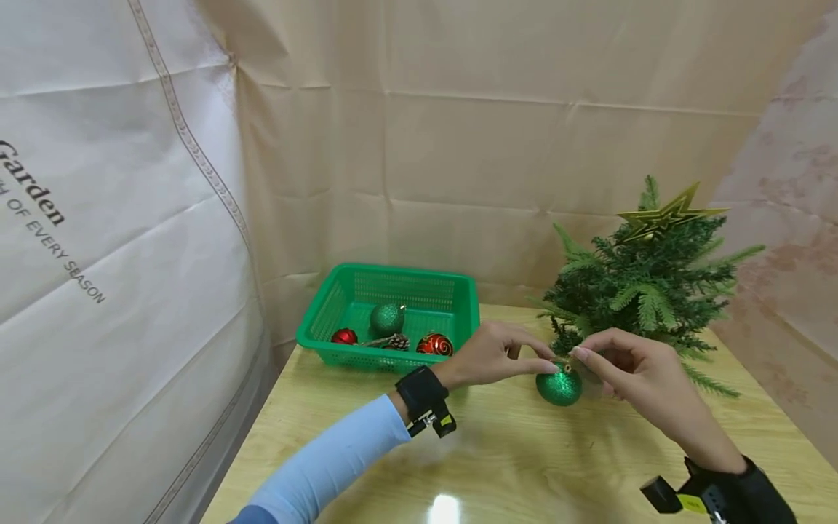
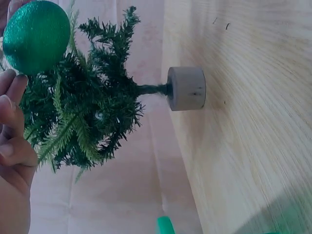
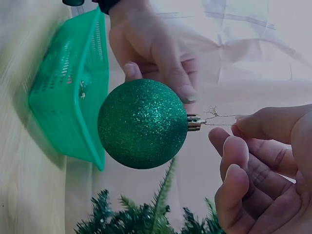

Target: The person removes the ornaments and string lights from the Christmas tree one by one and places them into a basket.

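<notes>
A glittery green Christmas bauble hangs just in front of the tree, its gold cap and thin gold thread at the top. My right hand pinches the thread loop between thumb and index finger, its other fingers loosely curled. From the other side, my left hand holds the bauble near its cap with thumb and fingertips; the bauble partly hides those fingers in the right wrist view. Behind both hands stands a small artificial Christmas tree, with a gold star near its top.
To the left on the wooden table is a green plastic basket. In it lie another green bauble, a red ornament, a patterned red bauble and a pine cone. The tree's round grey base rests on the table.
</notes>
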`<state>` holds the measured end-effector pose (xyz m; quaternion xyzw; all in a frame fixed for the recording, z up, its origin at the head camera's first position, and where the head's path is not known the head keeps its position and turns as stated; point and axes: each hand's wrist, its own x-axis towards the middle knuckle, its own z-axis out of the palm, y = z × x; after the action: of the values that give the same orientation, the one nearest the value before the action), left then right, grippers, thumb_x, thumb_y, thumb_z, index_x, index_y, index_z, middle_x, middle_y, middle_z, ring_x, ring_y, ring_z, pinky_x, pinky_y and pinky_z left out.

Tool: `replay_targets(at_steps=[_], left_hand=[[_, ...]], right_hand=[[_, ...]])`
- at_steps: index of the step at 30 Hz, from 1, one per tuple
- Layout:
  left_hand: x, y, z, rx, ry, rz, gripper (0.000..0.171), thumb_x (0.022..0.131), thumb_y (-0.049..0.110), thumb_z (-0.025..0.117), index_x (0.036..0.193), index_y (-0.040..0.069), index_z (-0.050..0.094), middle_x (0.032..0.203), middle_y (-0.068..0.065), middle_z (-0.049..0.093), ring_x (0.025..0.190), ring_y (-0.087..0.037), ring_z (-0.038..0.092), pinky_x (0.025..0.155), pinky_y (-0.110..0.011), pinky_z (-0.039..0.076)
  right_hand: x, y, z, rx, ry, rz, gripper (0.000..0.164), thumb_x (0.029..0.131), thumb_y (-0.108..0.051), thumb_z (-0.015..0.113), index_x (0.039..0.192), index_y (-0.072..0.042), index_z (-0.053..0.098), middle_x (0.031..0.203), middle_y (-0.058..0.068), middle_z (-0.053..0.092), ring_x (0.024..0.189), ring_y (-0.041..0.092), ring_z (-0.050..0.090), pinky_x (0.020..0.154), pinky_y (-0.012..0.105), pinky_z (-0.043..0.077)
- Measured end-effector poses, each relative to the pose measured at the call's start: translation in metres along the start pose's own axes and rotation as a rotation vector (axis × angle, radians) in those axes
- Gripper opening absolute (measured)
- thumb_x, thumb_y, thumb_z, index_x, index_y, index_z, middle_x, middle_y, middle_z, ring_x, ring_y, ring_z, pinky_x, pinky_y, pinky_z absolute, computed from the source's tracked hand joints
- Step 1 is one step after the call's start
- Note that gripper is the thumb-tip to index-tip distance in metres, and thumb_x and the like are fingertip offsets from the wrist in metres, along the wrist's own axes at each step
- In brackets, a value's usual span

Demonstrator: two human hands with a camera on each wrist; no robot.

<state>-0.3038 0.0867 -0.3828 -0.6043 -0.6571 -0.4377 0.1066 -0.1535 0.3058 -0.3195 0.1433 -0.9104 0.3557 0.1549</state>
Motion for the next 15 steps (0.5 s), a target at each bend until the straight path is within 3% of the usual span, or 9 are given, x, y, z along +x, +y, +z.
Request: replay_targets(at_steps=[8, 15], left_hand=[[0.004, 0.008, 0.0, -0.036, -0.04, 0.004, 0.021, 0.091, 0.017, 0.082, 0.112, 0.013, 0.081, 0.077, 0.01, 0.065, 0.054, -0.003, 0.039, 0.054, -0.017, 0.031], [-0.001, 0.003, 0.0, -0.122, -0.019, -0.027, 0.017, 0.095, 0.01, 0.077, 0.111, 0.009, 0.08, 0.088, 0.005, 0.072, 0.054, -0.006, 0.038, 0.057, -0.017, 0.032]], right_hand=[[0.007, -0.001, 0.013, 0.023, -0.029, -0.036, 0.016, 0.106, -0.023, 0.062, 0.121, -0.024, 0.068, 0.088, -0.002, 0.067, 0.069, 0.015, 0.057, 0.061, 0.031, 0.044], [0.01, -0.001, 0.018, 0.019, -0.025, -0.04, 0.016, 0.105, -0.023, 0.062, 0.121, -0.025, 0.068, 0.087, -0.003, 0.067, 0.069, 0.013, 0.058, 0.062, 0.031, 0.044]])
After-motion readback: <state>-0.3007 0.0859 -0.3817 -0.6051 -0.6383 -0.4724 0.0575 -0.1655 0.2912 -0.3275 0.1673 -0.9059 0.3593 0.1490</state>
